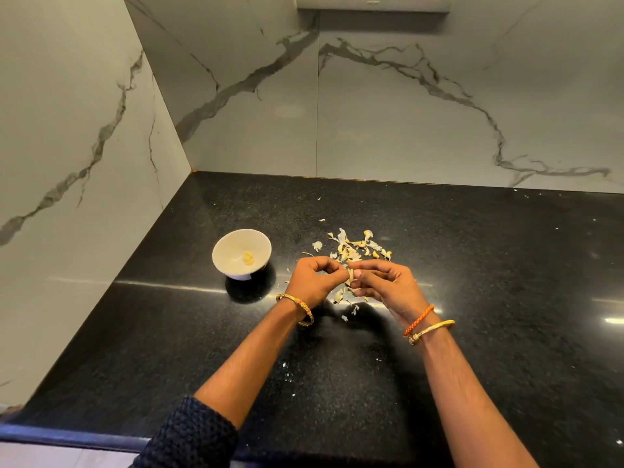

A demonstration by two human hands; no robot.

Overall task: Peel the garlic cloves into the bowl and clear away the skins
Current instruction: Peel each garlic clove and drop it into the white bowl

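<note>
A small white bowl (225,252) stands on the black counter with a few peeled garlic cloves (248,258) inside. To its right lies a heap of pale garlic skins (354,246) with a clove or two among them. My left hand (312,282) and my right hand (385,286) meet just in front of the heap, fingertips together, both pinching one garlic clove (350,275) between them. More skins (341,295) lie under my hands.
The black speckled counter (489,271) runs into a corner of marble-patterned walls (405,106) at the left and back. Tiny skin flakes (286,369) are scattered near the front edge. The bowl sits a hand's width left of my left hand.
</note>
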